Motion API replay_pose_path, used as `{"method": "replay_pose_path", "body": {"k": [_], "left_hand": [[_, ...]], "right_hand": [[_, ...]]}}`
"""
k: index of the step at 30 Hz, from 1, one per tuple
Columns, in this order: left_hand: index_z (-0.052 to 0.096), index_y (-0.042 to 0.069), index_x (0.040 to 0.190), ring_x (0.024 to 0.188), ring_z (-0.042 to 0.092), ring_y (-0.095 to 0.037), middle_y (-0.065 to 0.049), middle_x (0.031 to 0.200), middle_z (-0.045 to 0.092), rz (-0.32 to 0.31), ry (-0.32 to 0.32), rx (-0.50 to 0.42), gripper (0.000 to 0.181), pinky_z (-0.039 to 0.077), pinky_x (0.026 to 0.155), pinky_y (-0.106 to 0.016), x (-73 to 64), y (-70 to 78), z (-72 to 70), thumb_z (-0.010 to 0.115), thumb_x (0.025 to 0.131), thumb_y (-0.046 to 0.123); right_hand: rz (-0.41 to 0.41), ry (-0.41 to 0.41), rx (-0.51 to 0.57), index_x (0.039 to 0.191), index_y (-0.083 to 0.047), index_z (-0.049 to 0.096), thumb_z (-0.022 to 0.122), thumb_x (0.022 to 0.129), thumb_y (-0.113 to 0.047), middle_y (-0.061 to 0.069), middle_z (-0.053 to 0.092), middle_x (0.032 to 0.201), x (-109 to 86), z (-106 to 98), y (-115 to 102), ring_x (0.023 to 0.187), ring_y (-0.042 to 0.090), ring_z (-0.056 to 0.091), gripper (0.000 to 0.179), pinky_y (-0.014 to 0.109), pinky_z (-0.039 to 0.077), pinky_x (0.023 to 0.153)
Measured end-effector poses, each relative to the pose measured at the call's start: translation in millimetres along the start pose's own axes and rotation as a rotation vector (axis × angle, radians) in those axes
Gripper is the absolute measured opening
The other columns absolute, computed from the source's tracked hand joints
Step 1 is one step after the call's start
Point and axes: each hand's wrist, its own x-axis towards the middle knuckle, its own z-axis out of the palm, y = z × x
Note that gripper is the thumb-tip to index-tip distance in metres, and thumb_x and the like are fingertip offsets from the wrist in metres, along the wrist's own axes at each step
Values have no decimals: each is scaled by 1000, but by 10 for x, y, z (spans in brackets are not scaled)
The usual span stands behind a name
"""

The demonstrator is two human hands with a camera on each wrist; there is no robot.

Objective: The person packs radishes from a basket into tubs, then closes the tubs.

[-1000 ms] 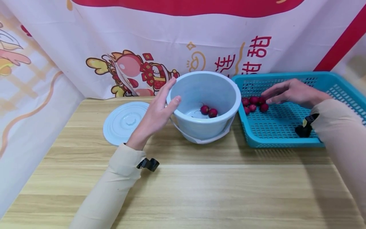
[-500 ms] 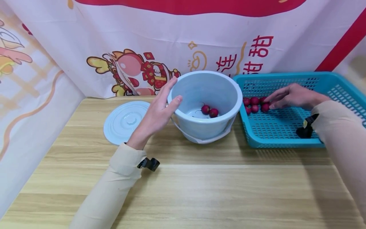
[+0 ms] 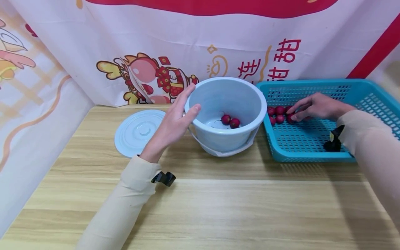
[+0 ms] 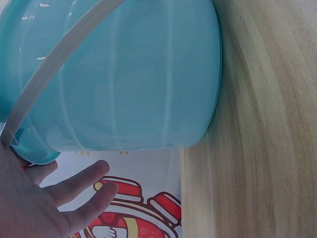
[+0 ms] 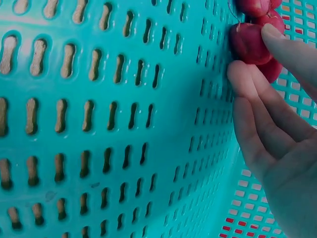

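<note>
A light-blue bucket (image 3: 225, 139) stands upright, with two radishes (image 3: 230, 121) on its bottom inside. My left hand (image 3: 172, 123) rests against the bucket's left rim, its thumb reaching over the edge and its fingers straight and spread; in the left wrist view, several of these fingers stand apart from the bucket wall. Inside the teal basket (image 3: 312, 156), my right hand (image 3: 318, 107) pinches a radish (image 5: 247, 42) between thumb and fingertips, as the right wrist view shows. Several other radishes (image 3: 279, 111) lie bunched beside it at the basket's left end.
A round light-blue lid (image 3: 140, 132) lies flat on the wooden table (image 3: 218, 208), left of the bucket. Behind everything hangs a printed cloth (image 3: 150, 31). The basket's left wall is close to the bucket. A white handle (image 4: 64, 47) hangs down the bucket's side.
My right hand has come down onto the radishes, and its thumb and fingers have closed on one. My left hand stays at the bucket's rim.
</note>
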Motion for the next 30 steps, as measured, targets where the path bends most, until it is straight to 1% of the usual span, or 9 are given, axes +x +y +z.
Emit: {"method": "replay_pose_path", "body": {"k": [4,8,12,15,19,22,25,27,30], "left_hand": [[23,30,171,162,32,-27,6,179,19,-4,-4,0,72,47,120,-59,2,3,-1,47,106,50],[22,31,171,163,30,-27,6,179,19,-9,-7,-5,72,47,120,-60,2,3,1,47,106,50],[22,32,171,163,30,-27,7,179,18,-15,-8,-9,72,47,119,-60,0,1,1,47,106,51],[21,32,171,163,30,-27,7,179,18,-15,-8,-11,73,47,119,-60,-9,6,-6,47,106,52],[21,31,171,163,30,-27,6,180,18,-15,-10,-14,73,46,120,-60,-18,6,-12,47,106,51],[21,32,171,163,30,-27,6,179,18,-21,-9,-14,73,46,120,-61,-19,2,-11,47,106,52],[21,33,171,163,30,-27,7,179,18,-23,-9,-13,72,46,120,-61,-17,-4,-8,46,106,53],[21,33,170,162,31,-27,8,179,18,-23,-9,-14,72,46,119,-61,-13,-5,-5,46,106,54],[21,33,171,162,30,-27,8,179,18,-20,-9,-14,72,46,120,-62,-11,-1,-8,46,106,54]], "right_hand": [[2,2,18,138,-6,71,74,100,-36,19,75,126,-17,-12,-27,114,31,68,48,52,61,94],[-2,12,73,141,-5,68,72,102,-32,17,77,127,-31,-41,-37,104,27,76,48,52,62,96],[-20,52,99,144,-8,66,71,102,-33,14,76,130,-58,-76,-83,103,22,76,49,42,64,90],[-32,91,108,147,-11,63,73,101,-37,11,74,133,-100,-95,-159,108,23,73,54,37,63,88],[-28,138,124,152,-17,59,76,96,-49,11,67,144,-159,-101,-279,121,29,66,66,36,63,88],[-25,170,157,154,-22,57,75,93,-56,4,66,143,-181,-99,-363,127,32,62,71,35,61,89],[-42,214,185,154,-26,57,74,93,-58,-3,67,140,-200,-93,-462,129,29,58,70,42,59,94],[-61,247,200,153,-28,59,72,94,-58,-3,67,141,-223,-83,-547,132,27,55,68,44,56,97],[-100,294,225,151,-30,61,72,94,-56,-1,65,144,-265,-69,-694,133,23,50,64,36,57,94]]}}
